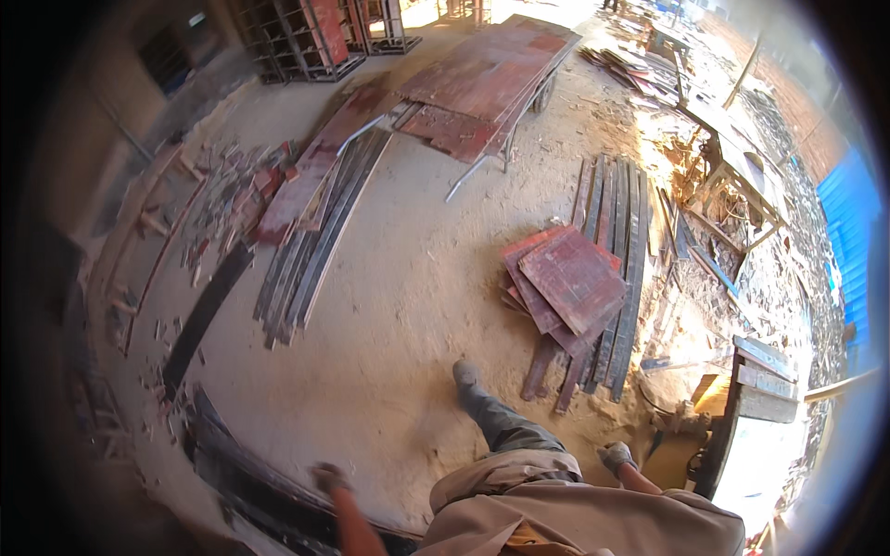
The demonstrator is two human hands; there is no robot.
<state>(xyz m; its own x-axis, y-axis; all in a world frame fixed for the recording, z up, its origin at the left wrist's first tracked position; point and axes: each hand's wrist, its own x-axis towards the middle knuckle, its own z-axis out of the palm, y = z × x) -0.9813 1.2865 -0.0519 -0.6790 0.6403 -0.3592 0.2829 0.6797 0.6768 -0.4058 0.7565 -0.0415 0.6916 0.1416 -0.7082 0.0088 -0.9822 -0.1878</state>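
Walking over sandy ground, you have both gloved hands hanging free at your sides. Your left hand looks blurred, so you cannot tell from here whether its fingers are curled or loose; nothing shows inside it. Just beyond and to the left of those fingers lies a bundle of long dark strips, curving along the ground. Your right hand also holds nothing that shows, and its fingers look half curled, though the grip is too small to judge for sure. Ahead and to the left of those fingers sits a stack of red boards, resting on top of a row of dark planks. Just right of the right fingers stands a grey wooden bench, with pale sawdust around its foot. Your boot is stepping forward between the two hands. Far ahead, a cart carries large red sheets, and metal racks stand behind it.
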